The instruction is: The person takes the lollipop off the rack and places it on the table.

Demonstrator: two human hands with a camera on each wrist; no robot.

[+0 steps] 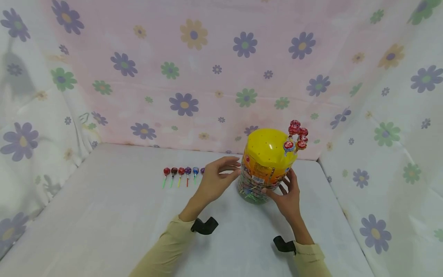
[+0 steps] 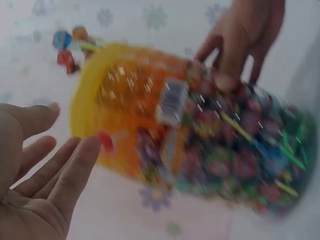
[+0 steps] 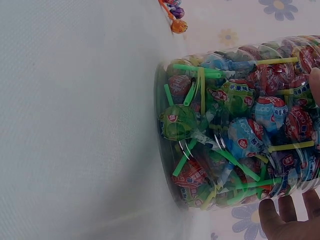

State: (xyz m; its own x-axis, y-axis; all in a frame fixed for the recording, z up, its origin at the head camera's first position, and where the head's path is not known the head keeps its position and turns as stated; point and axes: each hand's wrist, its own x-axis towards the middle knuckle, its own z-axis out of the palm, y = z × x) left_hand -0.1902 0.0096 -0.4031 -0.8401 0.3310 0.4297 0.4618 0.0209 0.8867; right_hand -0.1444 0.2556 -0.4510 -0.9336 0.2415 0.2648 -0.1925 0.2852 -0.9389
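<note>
A large clear plastic jar (image 1: 254,188) full of wrapped lollipops stands on the table, with an orange label and a yellow lid (image 1: 266,144) dotted with small holes. Several lollipops (image 1: 294,130) stick up from the lid's right edge. My right hand (image 1: 287,196) grips the jar low on its right side, thumb in front and fingers around the far side. At the jar's left, my left hand (image 1: 218,179) has its fingers loosely extended and holds nothing; in the left wrist view its fingertips (image 2: 90,145) are close to the lid, and whether they touch it I cannot tell.
To the left of the jar, several lollipops (image 1: 181,171) lie in a row on the white tabletop (image 1: 121,215), the row's right end hidden behind my left hand. Flowered cloth (image 1: 207,77) walls the table at the back and sides.
</note>
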